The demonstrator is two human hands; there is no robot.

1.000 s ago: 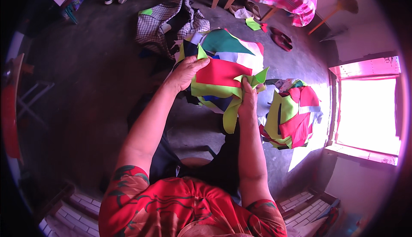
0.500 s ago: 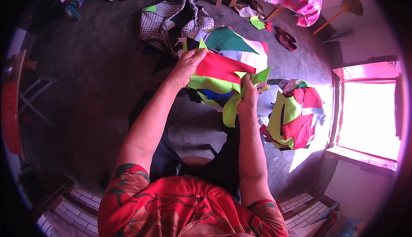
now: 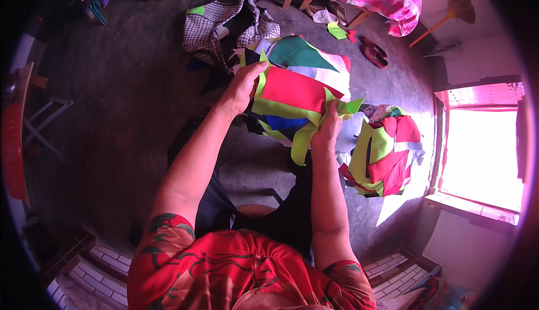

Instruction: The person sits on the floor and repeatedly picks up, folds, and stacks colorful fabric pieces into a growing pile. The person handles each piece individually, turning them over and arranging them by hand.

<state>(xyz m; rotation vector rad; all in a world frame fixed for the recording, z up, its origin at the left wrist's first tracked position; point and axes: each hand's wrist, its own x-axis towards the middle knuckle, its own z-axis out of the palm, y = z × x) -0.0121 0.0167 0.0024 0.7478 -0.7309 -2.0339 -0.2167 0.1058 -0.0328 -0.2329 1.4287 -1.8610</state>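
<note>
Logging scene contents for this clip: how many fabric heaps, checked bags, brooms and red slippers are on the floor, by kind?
Heaps of colourful cut cloth pieces: 2 (held heap, floor heap)
Black-and-white checked cloth bag: 1
Straw broom with orange handle: 1
Dark red slippers: 2
Total: 6

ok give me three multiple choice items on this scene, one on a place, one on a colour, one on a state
1. Where does the second heap of cloth pieces lie?
A. on the floor toward the window
B. on the bed
C. on the white stool

2. What colour is the top piece of the bundle of cloth pieces?
A. black
B. red
C. purple

3. How do the hands stand?
A. both hang free
B. only one grips
C. both grip the bundle

Key: 1 A, it sits by the bright window. 2 B, a red panel faces up. 3 C, left hand and right hand each clasp an edge.
</note>
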